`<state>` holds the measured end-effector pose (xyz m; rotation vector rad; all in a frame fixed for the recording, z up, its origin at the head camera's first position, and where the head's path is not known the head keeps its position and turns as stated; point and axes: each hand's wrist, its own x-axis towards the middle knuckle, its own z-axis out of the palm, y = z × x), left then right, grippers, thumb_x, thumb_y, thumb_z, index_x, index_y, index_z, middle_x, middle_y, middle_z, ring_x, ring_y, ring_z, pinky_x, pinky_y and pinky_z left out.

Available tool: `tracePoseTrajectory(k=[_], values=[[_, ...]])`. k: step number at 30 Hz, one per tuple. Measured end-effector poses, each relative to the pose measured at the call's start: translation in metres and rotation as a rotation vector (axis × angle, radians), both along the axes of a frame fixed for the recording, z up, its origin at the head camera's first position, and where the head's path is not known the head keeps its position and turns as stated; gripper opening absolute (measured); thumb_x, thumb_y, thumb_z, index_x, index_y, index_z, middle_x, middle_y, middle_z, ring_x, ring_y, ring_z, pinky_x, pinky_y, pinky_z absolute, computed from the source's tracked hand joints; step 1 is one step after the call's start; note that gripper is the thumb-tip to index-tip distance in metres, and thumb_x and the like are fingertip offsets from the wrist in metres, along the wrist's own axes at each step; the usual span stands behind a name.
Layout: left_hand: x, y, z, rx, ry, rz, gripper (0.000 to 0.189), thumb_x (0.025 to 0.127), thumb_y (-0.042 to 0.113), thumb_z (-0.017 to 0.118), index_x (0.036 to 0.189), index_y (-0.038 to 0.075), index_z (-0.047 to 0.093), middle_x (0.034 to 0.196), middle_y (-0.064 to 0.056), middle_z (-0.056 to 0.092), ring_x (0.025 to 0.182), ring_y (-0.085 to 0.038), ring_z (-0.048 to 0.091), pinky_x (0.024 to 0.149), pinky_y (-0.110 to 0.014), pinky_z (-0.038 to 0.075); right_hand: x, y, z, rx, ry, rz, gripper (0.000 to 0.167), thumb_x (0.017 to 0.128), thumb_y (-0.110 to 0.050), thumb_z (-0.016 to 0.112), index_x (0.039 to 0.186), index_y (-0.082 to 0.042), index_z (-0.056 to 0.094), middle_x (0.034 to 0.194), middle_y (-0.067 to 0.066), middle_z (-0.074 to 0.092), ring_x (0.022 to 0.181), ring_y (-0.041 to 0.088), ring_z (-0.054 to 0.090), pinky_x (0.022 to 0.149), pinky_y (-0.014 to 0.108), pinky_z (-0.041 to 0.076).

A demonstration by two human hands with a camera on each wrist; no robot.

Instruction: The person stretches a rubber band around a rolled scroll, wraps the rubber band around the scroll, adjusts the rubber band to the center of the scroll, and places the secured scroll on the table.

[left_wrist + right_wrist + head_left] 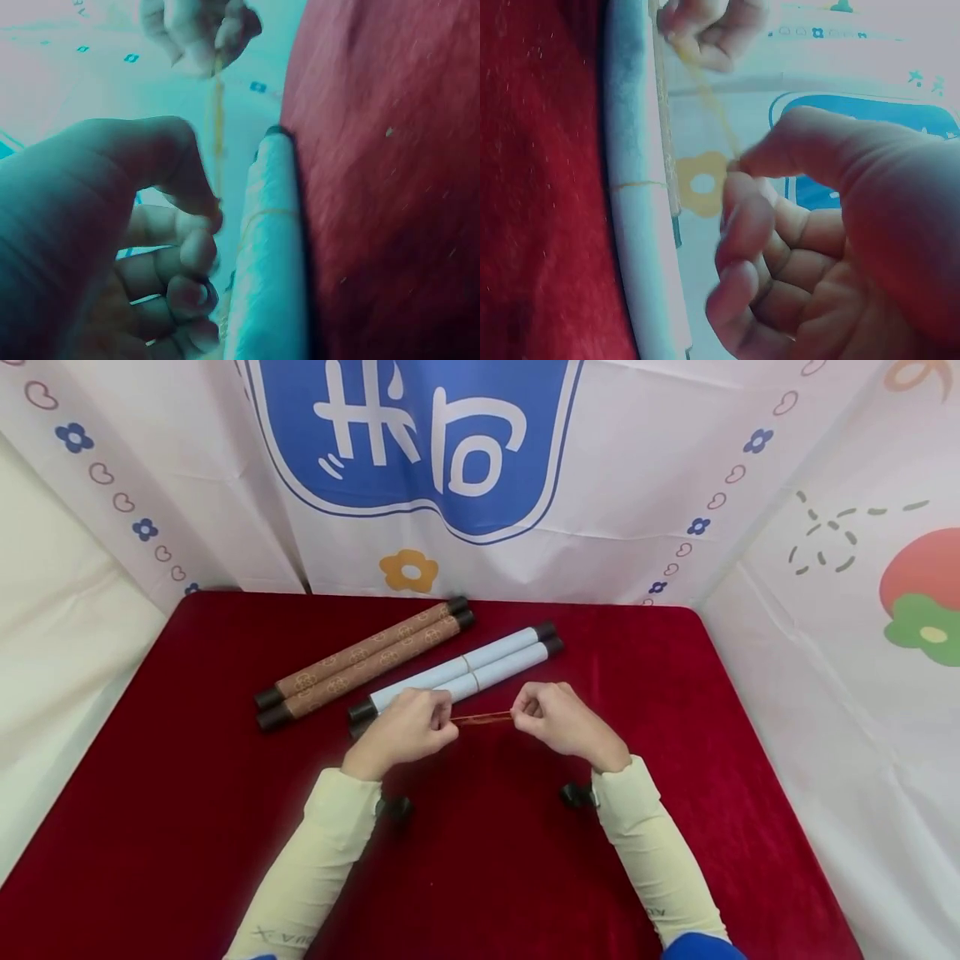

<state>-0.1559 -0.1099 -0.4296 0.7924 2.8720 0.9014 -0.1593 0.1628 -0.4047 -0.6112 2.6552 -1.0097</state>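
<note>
Stretched between both hands is a thin yellowish rubber band (483,718). My left hand (408,724) pinches one end between thumb and forefinger, its other fingers curled in the left wrist view. With thumb and fingertip, my right hand (568,724) pinches the other end. Just beyond the hands lie two light blue tubes (513,670) with black end caps, side by side, a band (639,184) round their middle. The left hand covers part of their near end in the head view.
Two brown patterned tubes (375,647) with black caps lie side by side behind and left of the blue ones. All rest on a table with a dark red cloth (480,868). A white printed curtain (615,468) stands along the table's back edge.
</note>
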Motion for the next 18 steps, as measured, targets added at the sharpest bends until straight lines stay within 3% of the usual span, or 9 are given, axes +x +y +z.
tracePoseTrajectory(k=[3,6,10,13,18], values=[[-0.003,-0.009,0.0,-0.01,-0.024,-0.001,0.016,0.083,0.013,0.067,0.071,0.014,0.055,0.058,0.005,0.045,0.057,-0.01,0.042,0.057,-0.028,0.038,-0.001,0.006,0.0,-0.015,0.026,-0.042,0.005,0.096,-0.012,0.065,0.095,-0.01,0.07,0.089,0.003,0.072,0.084,0.016,0.068,0.078,0.033,0.058],[-0.004,-0.014,0.0,0.061,-0.1,-0.006,0.011,0.085,0.012,0.065,0.076,0.014,0.059,0.061,0.005,0.048,0.058,-0.009,0.043,0.058,-0.026,0.038,-0.001,0.009,0.0,-0.055,0.025,-0.061,0.005,0.095,-0.01,0.065,0.095,-0.01,0.07,0.089,0.004,0.072,0.084,0.016,0.067,0.079,0.033,0.058],[-0.003,-0.009,0.0,0.159,-0.193,-0.045,0.004,0.089,0.012,0.062,0.086,0.015,0.064,0.07,0.003,0.055,0.064,-0.01,0.05,0.061,-0.026,0.043,-0.002,0.004,-0.003,-0.117,-0.014,0.005,0.01,0.098,-0.011,0.064,0.102,-0.006,0.072,0.093,0.003,0.072,0.085,0.016,0.067,0.08,0.032,0.058],[-0.002,-0.001,-0.001,0.176,-0.206,-0.077,0.005,0.091,0.013,0.061,0.089,0.015,0.065,0.074,0.003,0.058,0.069,-0.011,0.054,0.064,-0.026,0.046,-0.002,-0.001,-0.005,-0.143,-0.027,0.045,0.012,0.099,-0.012,0.065,0.104,-0.005,0.072,0.094,0.003,0.073,0.085,0.016,0.068,0.079,0.031,0.058],[-0.001,0.007,-0.003,0.2,-0.208,-0.077,0.005,0.091,0.012,0.063,0.089,0.015,0.066,0.074,0.004,0.06,0.069,-0.011,0.056,0.065,-0.025,0.047,-0.002,-0.007,-0.006,-0.157,-0.014,0.053,0.005,0.099,-0.013,0.068,0.099,-0.009,0.071,0.091,0.002,0.073,0.083,0.014,0.068,0.077,0.03,0.058]])
